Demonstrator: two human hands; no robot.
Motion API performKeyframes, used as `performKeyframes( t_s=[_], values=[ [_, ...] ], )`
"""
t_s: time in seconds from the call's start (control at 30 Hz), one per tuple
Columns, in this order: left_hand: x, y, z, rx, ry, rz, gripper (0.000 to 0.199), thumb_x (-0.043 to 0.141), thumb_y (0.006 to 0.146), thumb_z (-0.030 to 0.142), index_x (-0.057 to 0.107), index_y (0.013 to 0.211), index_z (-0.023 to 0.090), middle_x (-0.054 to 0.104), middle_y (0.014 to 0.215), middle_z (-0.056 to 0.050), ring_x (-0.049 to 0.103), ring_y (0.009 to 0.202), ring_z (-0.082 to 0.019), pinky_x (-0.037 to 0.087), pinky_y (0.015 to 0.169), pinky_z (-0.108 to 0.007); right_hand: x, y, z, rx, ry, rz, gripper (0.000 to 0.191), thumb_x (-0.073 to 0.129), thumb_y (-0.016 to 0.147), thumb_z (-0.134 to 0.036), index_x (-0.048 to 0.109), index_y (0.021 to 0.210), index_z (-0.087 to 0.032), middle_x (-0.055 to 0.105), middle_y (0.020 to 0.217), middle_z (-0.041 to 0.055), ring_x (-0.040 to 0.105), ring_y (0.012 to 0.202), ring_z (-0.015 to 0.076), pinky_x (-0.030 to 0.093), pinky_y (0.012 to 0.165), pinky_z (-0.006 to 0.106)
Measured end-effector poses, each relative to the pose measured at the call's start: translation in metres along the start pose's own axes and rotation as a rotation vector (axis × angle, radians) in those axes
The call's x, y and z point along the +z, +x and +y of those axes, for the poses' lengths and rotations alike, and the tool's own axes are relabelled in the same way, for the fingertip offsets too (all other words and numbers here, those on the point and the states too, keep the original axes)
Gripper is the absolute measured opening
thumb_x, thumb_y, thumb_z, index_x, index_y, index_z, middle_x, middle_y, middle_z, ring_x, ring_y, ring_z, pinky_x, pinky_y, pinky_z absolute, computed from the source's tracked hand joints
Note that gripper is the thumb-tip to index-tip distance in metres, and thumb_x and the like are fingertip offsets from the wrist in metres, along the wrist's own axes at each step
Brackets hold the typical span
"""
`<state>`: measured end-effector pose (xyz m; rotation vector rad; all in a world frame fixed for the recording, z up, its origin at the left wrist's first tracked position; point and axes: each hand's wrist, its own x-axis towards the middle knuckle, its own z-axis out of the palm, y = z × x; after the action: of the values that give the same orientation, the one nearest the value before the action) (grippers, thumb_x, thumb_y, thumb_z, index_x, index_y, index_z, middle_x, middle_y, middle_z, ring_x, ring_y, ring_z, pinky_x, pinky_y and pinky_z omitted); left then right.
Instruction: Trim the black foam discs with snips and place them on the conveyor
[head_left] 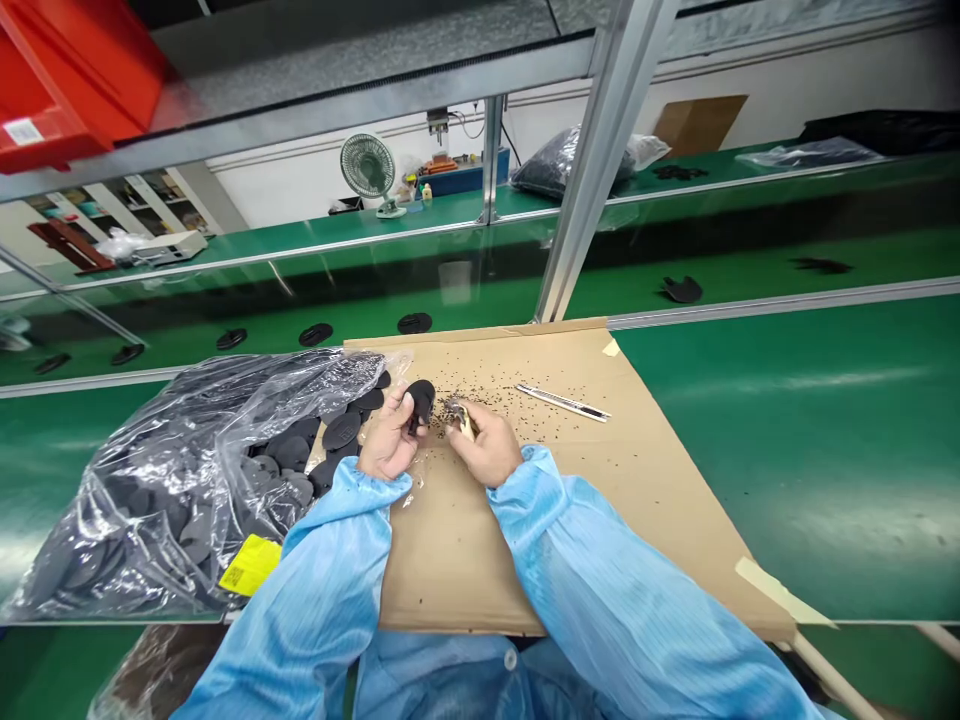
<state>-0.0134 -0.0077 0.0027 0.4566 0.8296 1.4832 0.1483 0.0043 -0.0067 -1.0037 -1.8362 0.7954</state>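
Near the middle of the brown cardboard sheet [457,560], my left hand [391,437] grips a black disc-shaped part [421,399] between thumb and fingers. My right hand [489,446] is closed around a small tool with a pale handle [466,424], its metal tip just right of the black part and apart from it. Small black bits [487,385] lie scattered on the cardboard beyond both hands. A utility knife [562,402] rests to the right of them. Loose black discs [342,431] spill from a clear plastic bag [172,480] beside my left hand.
Behind the cardboard, a green conveyor belt [360,300] carries several spaced black parts. A metal post [600,150] rises behind the sheet's far edge. A red bin [75,80] sits at upper left, and a fan [367,168] stands on the far bench.
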Motion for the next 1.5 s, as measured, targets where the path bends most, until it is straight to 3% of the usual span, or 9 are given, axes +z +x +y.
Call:
performKeyframes(
  t_s=[0.13,0.3,0.67,1.07,1.5],
  values=[
    [0.000,0.000,0.005,-0.120,-0.103,0.041,0.019,0.061,0.082,0.015,0.057,0.101,0.018,0.053,0.071,0.001,0.047,0.052,-0.006,0.033,0.040,-0.014,0.000,-0.001,-0.004,-0.045,-0.110,-0.090,0.025,0.054,0.076,-0.021,0.065,0.098,-0.019,0.066,0.089,0.0047,0.058,0.083,0.0193,0.043,0.076,0.028],
    [-0.002,-0.003,0.008,-0.225,-0.143,-0.056,0.010,0.050,0.087,0.014,0.057,0.094,0.014,0.049,0.069,0.000,0.037,0.046,-0.005,0.027,0.037,-0.015,-0.001,-0.003,-0.008,-0.091,-0.308,-0.250,0.025,0.053,0.077,-0.020,0.062,0.101,-0.020,0.065,0.092,0.0054,0.057,0.085,0.0195,0.041,0.078,0.028],
    [-0.002,-0.004,0.007,-0.223,0.045,-0.093,0.018,0.066,0.076,0.020,0.057,0.092,0.017,0.048,0.067,0.002,0.036,0.042,-0.004,0.022,0.036,-0.016,-0.008,-0.003,-0.019,-0.084,-0.518,-0.448,0.031,0.050,0.081,-0.023,0.059,0.110,-0.020,0.064,0.098,0.0065,0.058,0.091,0.0202,0.040,0.075,0.027],
    [-0.001,-0.005,0.006,-0.171,0.104,-0.104,0.024,0.069,0.072,0.019,0.058,0.093,0.016,0.048,0.067,0.002,0.037,0.043,-0.004,0.026,0.036,-0.015,-0.007,-0.005,-0.023,-0.049,-0.602,-0.429,0.029,0.049,0.079,-0.024,0.059,0.106,-0.021,0.066,0.098,0.0063,0.061,0.086,0.0216,0.040,0.070,0.029],
    [-0.006,-0.001,-0.001,-0.086,0.207,0.002,0.024,0.072,0.067,0.020,0.063,0.089,0.014,0.049,0.064,0.001,0.040,0.046,-0.006,0.026,0.034,-0.014,-0.007,-0.002,-0.024,-0.041,-0.674,-0.497,0.023,0.050,0.079,-0.019,0.061,0.099,-0.020,0.067,0.100,0.0079,0.062,0.085,0.0219,0.040,0.066,0.029]
  ],
)
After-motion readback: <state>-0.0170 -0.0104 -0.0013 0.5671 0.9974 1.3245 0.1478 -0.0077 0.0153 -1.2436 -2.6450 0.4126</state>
